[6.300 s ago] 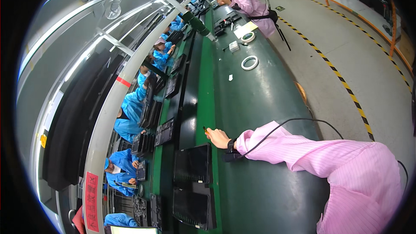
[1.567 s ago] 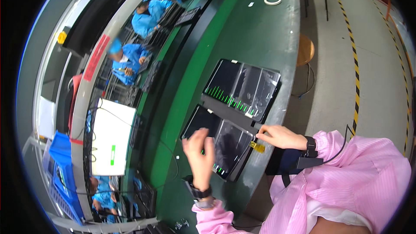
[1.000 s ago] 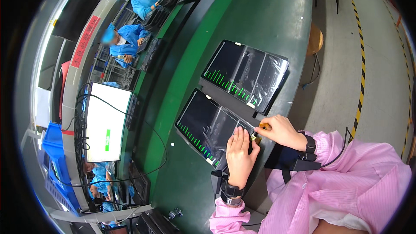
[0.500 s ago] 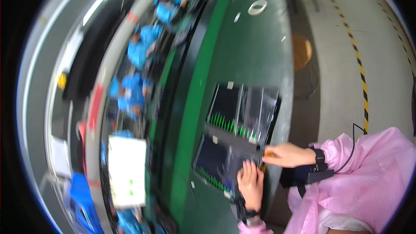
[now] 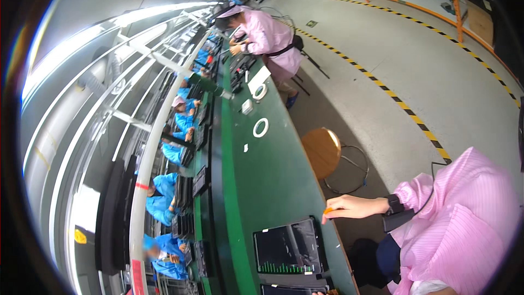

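Observation:
My right hand [image 5: 355, 207] is closed, its fingers pinching a small orange object [image 5: 328, 211] over the bench's right edge; its exact kind is too small to tell. Left of and below that hand lies a flat black display panel [image 5: 286, 247] with a row of green spikes along its near edge and a pale tab on its far edge. Part of a second black panel [image 5: 292, 289] shows at the bottom rim. Of my left hand [image 5: 319, 293], only a sliver of fingertips appears beside that panel; the rest is out of the picture.
On the green bench [image 5: 267, 180] lie white tape rolls [image 5: 261, 128]. A wooden stool [image 5: 321, 154] stands against its right side. Farther along, a person in pink [image 5: 270, 33] leans over the bench. Several people in blue [image 5: 159, 199] work at the left.
The view has swung up and ahead, so the panels now sit lower. My right hand has come away from the panels with the orange object; my left hand has nearly left the picture.

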The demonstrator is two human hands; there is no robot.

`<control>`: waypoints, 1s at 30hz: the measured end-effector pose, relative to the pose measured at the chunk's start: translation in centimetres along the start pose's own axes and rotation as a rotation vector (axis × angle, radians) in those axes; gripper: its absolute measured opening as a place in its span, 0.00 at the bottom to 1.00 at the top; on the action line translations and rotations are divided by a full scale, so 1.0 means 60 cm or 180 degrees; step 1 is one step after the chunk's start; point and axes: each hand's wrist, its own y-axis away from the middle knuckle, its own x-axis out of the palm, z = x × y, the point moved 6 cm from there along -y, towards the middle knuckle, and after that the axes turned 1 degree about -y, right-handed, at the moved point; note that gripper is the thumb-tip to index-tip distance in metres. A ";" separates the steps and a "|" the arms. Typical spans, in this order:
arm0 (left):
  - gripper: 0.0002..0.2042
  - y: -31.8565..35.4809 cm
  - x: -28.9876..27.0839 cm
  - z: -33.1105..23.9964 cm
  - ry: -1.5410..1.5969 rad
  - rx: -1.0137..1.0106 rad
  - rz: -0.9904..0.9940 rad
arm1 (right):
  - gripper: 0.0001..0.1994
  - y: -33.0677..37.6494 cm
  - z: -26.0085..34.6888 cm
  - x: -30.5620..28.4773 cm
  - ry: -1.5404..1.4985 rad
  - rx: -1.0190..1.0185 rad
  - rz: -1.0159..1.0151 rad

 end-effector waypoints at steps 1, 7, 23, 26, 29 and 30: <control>0.10 -0.004 0.001 -0.006 0.0042 0.0016 0.0031 | 0.13 -0.004 0.003 -0.006 -0.0497 0.0107 0.0030; 0.09 -0.040 -0.046 -0.056 0.0358 -0.0845 0.0602 | 0.11 -0.018 -0.002 -0.029 -0.0801 0.0475 -0.0104; 0.11 -0.050 -0.021 -0.054 0.0115 -0.1053 0.0832 | 0.10 -0.004 -0.098 0.032 -0.1318 0.1003 -0.0171; 0.11 -0.061 -0.029 -0.059 0.0044 -0.0984 0.0790 | 0.11 -0.010 -0.103 0.037 -0.1247 0.1040 -0.0169; 0.11 -0.063 -0.039 -0.072 0.0306 -0.1019 0.0929 | 0.10 -0.009 -0.112 0.046 -0.1257 0.1262 -0.0125; 0.12 -0.065 -0.041 -0.073 0.0314 -0.1030 0.0946 | 0.09 -0.012 -0.108 0.046 -0.1271 0.1061 -0.0198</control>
